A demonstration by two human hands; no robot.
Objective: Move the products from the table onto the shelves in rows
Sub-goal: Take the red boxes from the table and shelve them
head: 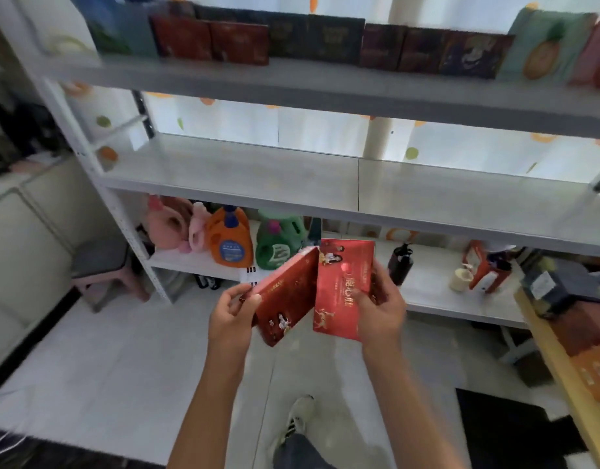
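I hold two flat red boxes in front of the white shelf unit. My left hand (231,314) grips a dark red box (286,299) by its left edge, tilted. My right hand (381,306) grips a brighter red box (341,286) by its right side, upright and facing me. The two boxes touch along their inner edges. Just above and behind them is the bare middle shelf (244,170). The top shelf (325,86) carries a row of red, dark green and dark purple boxes (239,42). The wooden table (562,377) at the right edge bears more boxes (593,370).
The bottom shelf (430,286) holds an orange detergent jug (229,236), a green jug (280,240), pink plush items, a dark pump bottle (400,264) and small items. A pink stool (102,265) stands at the left. My shoe (300,418) is on the pale tiled floor.
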